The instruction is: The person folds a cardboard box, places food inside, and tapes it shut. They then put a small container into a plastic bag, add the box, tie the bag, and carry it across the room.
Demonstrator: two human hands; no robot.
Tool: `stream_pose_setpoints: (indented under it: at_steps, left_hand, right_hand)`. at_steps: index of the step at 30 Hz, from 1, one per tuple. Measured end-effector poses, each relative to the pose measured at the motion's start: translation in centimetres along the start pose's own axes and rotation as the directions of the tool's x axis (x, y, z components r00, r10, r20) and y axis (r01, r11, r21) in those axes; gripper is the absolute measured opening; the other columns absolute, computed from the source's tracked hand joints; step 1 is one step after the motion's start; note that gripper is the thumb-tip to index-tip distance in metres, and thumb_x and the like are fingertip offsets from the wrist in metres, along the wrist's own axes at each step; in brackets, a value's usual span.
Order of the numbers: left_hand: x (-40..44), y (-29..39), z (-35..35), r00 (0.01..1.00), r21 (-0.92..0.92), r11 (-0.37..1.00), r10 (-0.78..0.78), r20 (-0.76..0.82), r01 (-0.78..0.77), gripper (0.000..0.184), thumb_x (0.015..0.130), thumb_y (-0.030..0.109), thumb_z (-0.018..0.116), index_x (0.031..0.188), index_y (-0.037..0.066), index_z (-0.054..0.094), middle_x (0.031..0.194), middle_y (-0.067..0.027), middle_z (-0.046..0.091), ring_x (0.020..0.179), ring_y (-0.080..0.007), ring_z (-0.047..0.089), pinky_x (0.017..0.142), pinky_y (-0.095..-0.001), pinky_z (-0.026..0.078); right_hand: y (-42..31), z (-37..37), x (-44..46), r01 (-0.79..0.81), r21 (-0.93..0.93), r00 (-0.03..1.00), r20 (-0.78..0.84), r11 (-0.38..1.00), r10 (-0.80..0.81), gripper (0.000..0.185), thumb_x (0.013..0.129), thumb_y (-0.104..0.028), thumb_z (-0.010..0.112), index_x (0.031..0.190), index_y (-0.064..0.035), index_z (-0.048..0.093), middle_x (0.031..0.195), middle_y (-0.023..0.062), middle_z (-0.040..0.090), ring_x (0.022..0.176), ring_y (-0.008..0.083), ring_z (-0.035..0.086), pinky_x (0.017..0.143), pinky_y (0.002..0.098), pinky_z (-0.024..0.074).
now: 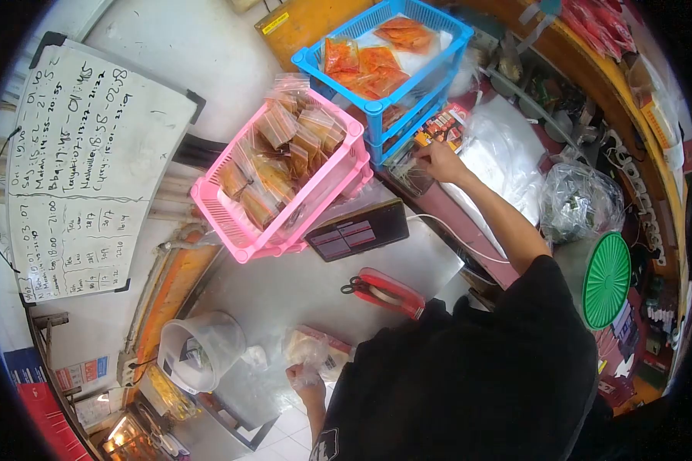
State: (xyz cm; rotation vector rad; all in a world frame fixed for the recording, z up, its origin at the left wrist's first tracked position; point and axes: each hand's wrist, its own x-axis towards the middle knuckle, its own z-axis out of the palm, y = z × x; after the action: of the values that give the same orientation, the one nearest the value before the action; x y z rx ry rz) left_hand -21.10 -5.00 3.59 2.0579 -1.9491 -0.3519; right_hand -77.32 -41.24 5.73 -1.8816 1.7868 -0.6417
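Observation:
Low in the view, my left hand (pixel 306 380) is closed on a crumpled clear plastic bag (pixel 307 352), above the steel worktop. A pale packet with a red edge (pixel 334 357) lies just beside it. My right hand (pixel 440 163) reaches far out to the upper right, its fingers bent together over a small clear container (pixel 409 173) next to the blue basket. What those fingers hold, if anything, is too small to make out. A colourful printed box (pixel 444 127) lies right behind them.
Sauce sachets fill a pink basket (pixel 242 247); orange packs lie in the stacked blue basket (pixel 373 115). A tablet (pixel 361 230) leans before them. Scissors lie in a red tray (pixel 392 290). A clear bucket (pixel 227 334) stands left, a green-lidded tub (pixel 609 280) right.

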Motion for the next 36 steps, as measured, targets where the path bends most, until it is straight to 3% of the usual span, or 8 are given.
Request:
stream_pose_setpoints:
  at_steps: [5,13,20,23,25,28,33,36]
  left_hand:
    - [-0.8,-1.8,2.3,0.980,-0.275,0.943,-0.199,-0.017,0.187,0.019,0.081,0.002,0.062,0.100,0.003,0.065,0.089,-0.0158,0.054,0.091,-0.0359,0.051,0.079,-0.0471,0.045]
    - [0.4,0.9,-0.4,0.999,-0.113,0.993,-0.039,0.022,0.041,0.015,0.083,0.004,0.061,0.098,0.004,0.062,0.092,-0.0154,0.054,0.092,-0.0350,0.051,0.081,-0.0461,0.045]
    - [-1.4,-1.4,1.8,0.997,-0.100,0.995,-0.018,-0.071,0.011,0.031,0.076,0.009,0.068,0.105,0.003,0.062,0.105,-0.0199,0.057,0.102,-0.0397,0.051,0.087,-0.0496,0.044]
    - [-3.2,-4.0,3.4,0.993,-0.033,0.999,0.002,-0.120,-0.006,0.043,0.068,0.014,0.073,0.108,0.004,0.062,0.108,-0.0187,0.060,0.108,-0.0432,0.053,0.094,-0.0541,0.045]
    - [-0.8,0.9,-1.8,0.991,-0.147,0.989,-0.034,-0.127,0.015,0.039,0.067,0.002,0.071,0.106,0.005,0.066,0.106,-0.0158,0.062,0.107,-0.0375,0.058,0.087,-0.0421,0.053]
    - [-2.6,-0.5,-1.3,0.960,-0.289,0.934,-0.251,-0.120,0.209,0.041,0.069,0.001,0.071,0.109,0.006,0.070,0.099,-0.0123,0.063,0.092,-0.0302,0.065,0.079,-0.0368,0.055]
    - [-4.7,-2.9,0.7,0.965,-0.362,0.919,-0.220,-0.141,0.157,0.044,0.071,0.001,0.072,0.114,0.011,0.073,0.095,-0.0100,0.064,0.087,-0.0258,0.066,0.074,-0.0358,0.054]
    - [-4.4,-4.2,1.0,0.937,-0.133,0.981,0.088,-0.339,-0.140,0.044,0.072,0.002,0.071,0.115,0.012,0.073,0.092,-0.0083,0.064,0.088,-0.0258,0.065,0.076,-0.0382,0.054]
  right_hand:
    - [1.5,0.4,-0.5,-0.028,0.075,0.997,-0.074,0.997,0.034,0.014,0.082,-0.007,0.071,0.093,0.0017,0.074,0.090,0.0184,0.075,0.080,0.0293,0.074,0.075,0.0378,0.0570]
    - [0.1,-1.8,-0.7,-0.029,0.044,0.998,-0.063,0.999,0.032,0.012,0.082,-0.007,0.072,0.092,-0.0004,0.075,0.087,0.0166,0.074,0.078,0.0293,0.073,0.074,0.0378,0.0563]
    - [-6.1,-6.5,-2.5,-0.012,-0.172,0.894,-0.443,0.985,-0.066,0.018,0.088,-0.011,0.064,0.101,-0.0048,0.073,0.091,0.0209,0.071,0.083,0.0369,0.069,0.074,0.0446,0.0529]
    - [-13.2,-5.9,-6.9,-0.027,0.039,0.864,-0.501,0.999,0.043,0.020,0.096,-0.012,0.063,0.109,0.0000,0.071,0.098,0.0136,0.074,0.092,0.0208,0.072,0.079,0.0317,0.0537]
    - [-20.2,-2.4,-10.2,-0.113,0.517,0.939,-0.223,0.848,0.261,0.019,0.097,-0.013,0.065,0.109,0.0003,0.072,0.095,0.0074,0.073,0.086,0.0131,0.067,0.077,0.0281,0.0518]
    - [-22.6,10.1,-13.9,0.014,0.750,0.997,0.043,0.661,-0.070,0.013,0.095,-0.010,0.067,0.105,-0.0018,0.070,0.095,0.0040,0.070,0.082,0.0123,0.065,0.077,0.0277,0.0527]
    - [-31.4,27.1,-20.2,-0.316,0.691,0.752,0.601,0.650,-0.272,0.016,0.094,-0.016,0.069,0.096,-0.0009,0.071,0.077,0.0031,0.069,0.074,0.0094,0.064,0.069,0.0272,0.0510]
    - [-33.0,30.8,-21.4,0.039,0.626,0.627,0.592,0.779,-0.507,0.017,0.093,-0.017,0.070,0.095,-0.0006,0.071,0.074,0.0054,0.068,0.074,0.0100,0.064,0.067,0.0289,0.0504]
